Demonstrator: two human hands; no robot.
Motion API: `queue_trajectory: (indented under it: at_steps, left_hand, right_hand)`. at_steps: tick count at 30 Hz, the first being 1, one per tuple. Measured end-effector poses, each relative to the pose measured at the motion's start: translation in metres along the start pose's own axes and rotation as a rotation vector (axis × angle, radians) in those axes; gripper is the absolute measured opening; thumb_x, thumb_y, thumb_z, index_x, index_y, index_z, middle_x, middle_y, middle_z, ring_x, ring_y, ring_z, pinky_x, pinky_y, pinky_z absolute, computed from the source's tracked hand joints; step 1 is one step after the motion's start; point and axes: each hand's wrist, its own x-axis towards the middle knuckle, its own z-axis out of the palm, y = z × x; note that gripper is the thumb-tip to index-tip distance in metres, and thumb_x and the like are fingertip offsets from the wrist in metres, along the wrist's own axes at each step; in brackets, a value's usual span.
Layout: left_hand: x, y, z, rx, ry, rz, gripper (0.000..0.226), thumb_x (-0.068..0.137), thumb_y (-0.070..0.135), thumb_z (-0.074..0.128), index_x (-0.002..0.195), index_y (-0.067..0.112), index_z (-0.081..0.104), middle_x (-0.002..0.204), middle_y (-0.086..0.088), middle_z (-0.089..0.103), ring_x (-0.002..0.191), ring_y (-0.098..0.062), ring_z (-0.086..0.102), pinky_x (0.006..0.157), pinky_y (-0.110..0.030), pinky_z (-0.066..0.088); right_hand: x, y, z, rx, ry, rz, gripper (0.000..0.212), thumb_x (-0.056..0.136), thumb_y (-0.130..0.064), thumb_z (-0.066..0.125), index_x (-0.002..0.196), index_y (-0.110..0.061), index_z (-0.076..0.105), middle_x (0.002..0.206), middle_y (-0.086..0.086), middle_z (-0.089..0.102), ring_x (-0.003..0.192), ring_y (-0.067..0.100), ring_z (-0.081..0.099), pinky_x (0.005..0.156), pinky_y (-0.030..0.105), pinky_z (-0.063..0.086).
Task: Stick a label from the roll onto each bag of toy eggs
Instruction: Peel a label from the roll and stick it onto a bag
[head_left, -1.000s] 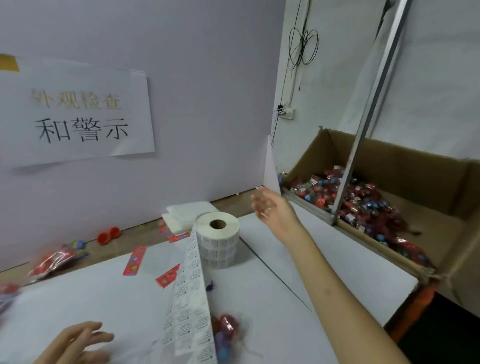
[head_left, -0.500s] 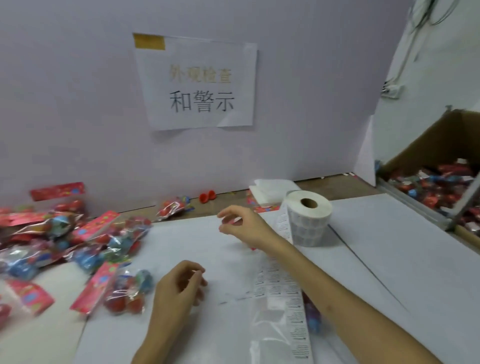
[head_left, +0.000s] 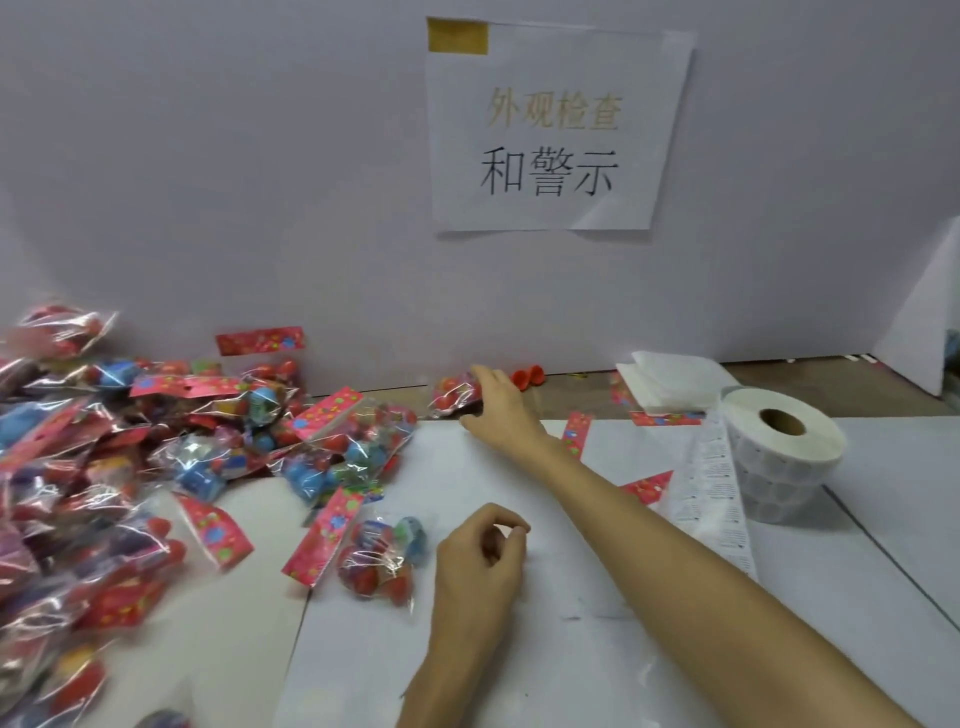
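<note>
My right hand (head_left: 501, 410) reaches to the back of the table and grips the right end of a small clear bag of toy eggs (head_left: 451, 396) lying by the wall. Resting on the white table sheet, my left hand (head_left: 480, 566) has its fingers curled and thumb against the fingertips; nothing shows between them. Another bag of eggs with a red header card (head_left: 376, 558) lies just left of it. The white label roll (head_left: 784, 457) stands at the right, its loose strip (head_left: 719, 512) trailing toward me behind my right forearm.
A large pile of bagged eggs (head_left: 156, 441) covers the left side of the table. Folded white paper (head_left: 675, 382) lies behind the roll. Loose red cards (head_left: 576, 431) and two small red pieces (head_left: 527, 375) lie near the wall, which carries a printed sign (head_left: 550, 130).
My view swung left, away from the cardboard box of bags. My right hand went from the right side across to the bag at the wall. My left hand stayed curled on the table.
</note>
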Motion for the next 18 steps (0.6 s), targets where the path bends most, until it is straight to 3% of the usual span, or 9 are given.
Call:
queue_trajectory:
  at_steps: [2,4,6,8,10,12,14,18]
  left_hand:
    - [0.002,0.0,0.0,-0.014,-0.001,-0.022,0.029,0.092,0.006,0.062,0.08,0.031,0.068,0.055,-0.006,0.051,0.053,-0.013,0.048,0.054,-0.024,0.039]
    - [0.002,0.001,0.0,-0.026,-0.01,-0.036,0.028,0.092,0.007,0.062,0.08,0.031,0.068,0.055,-0.001,0.05,0.054,-0.011,0.048,0.054,-0.023,0.039]
    - [0.004,0.003,-0.002,-0.044,-0.002,-0.05,0.028,0.091,0.007,0.061,0.079,0.031,0.068,0.056,-0.001,0.05,0.054,-0.01,0.048,0.054,-0.021,0.039]
    - [0.005,0.005,-0.003,-0.074,0.015,-0.066,0.028,0.092,0.007,0.061,0.078,0.03,0.068,0.056,-0.004,0.053,0.053,-0.009,0.05,0.052,-0.02,0.04]
    - [0.006,0.006,-0.004,-0.123,0.038,-0.097,0.028,0.094,0.008,0.062,0.077,0.028,0.067,0.056,-0.001,0.057,0.049,-0.009,0.052,0.048,-0.021,0.042]
    - [0.006,0.008,-0.006,-0.178,0.065,-0.131,0.028,0.098,0.011,0.061,0.076,0.027,0.067,0.057,0.0,0.06,0.045,-0.011,0.051,0.041,-0.024,0.04]
    - [0.007,0.008,-0.008,-0.247,0.131,-0.142,0.026,0.099,0.012,0.06,0.078,0.025,0.068,0.06,-0.002,0.062,0.044,-0.015,0.051,0.038,-0.026,0.04]
    - [0.011,0.01,-0.009,-0.336,0.281,-0.133,0.011,0.101,0.028,0.063,0.094,0.02,0.067,0.074,0.001,0.068,0.062,-0.018,0.062,0.052,-0.028,0.049]
  right_hand:
    - [0.01,0.003,0.009,0.182,0.077,0.067,0.052,0.086,-0.011,0.071,0.136,-0.008,0.057,0.128,0.012,0.063,0.12,0.028,0.058,0.083,0.012,0.036]
    - [0.012,0.007,0.014,0.336,0.152,0.144,0.034,0.085,-0.011,0.073,0.119,-0.01,0.069,0.107,0.004,0.072,0.099,0.021,0.066,0.067,0.003,0.038]
    - [0.009,0.006,0.014,0.452,0.177,0.173,0.022,0.086,-0.013,0.073,0.108,-0.014,0.071,0.096,-0.002,0.071,0.09,0.016,0.066,0.066,0.005,0.041]
    - [0.001,0.004,0.008,0.559,0.197,0.173,0.007,0.089,-0.012,0.069,0.094,-0.016,0.07,0.086,-0.006,0.069,0.085,0.014,0.065,0.071,0.018,0.047]
    - [-0.012,0.003,-0.006,0.622,0.249,0.164,0.014,0.091,-0.012,0.068,0.078,-0.018,0.067,0.072,-0.009,0.066,0.072,0.009,0.062,0.068,0.026,0.047]
    - [-0.031,0.002,-0.025,0.634,0.278,0.135,0.016,0.09,-0.012,0.072,0.076,-0.018,0.067,0.07,-0.007,0.066,0.069,0.009,0.062,0.07,0.029,0.05]
    - [-0.056,0.004,-0.045,0.658,0.25,0.07,0.014,0.088,-0.007,0.073,0.083,-0.02,0.07,0.078,-0.007,0.07,0.078,0.013,0.066,0.077,0.031,0.055]
    - [-0.114,0.009,-0.078,0.767,0.177,0.0,0.026,0.083,0.0,0.077,0.095,-0.024,0.073,0.091,-0.008,0.075,0.089,0.012,0.07,0.081,0.028,0.059]
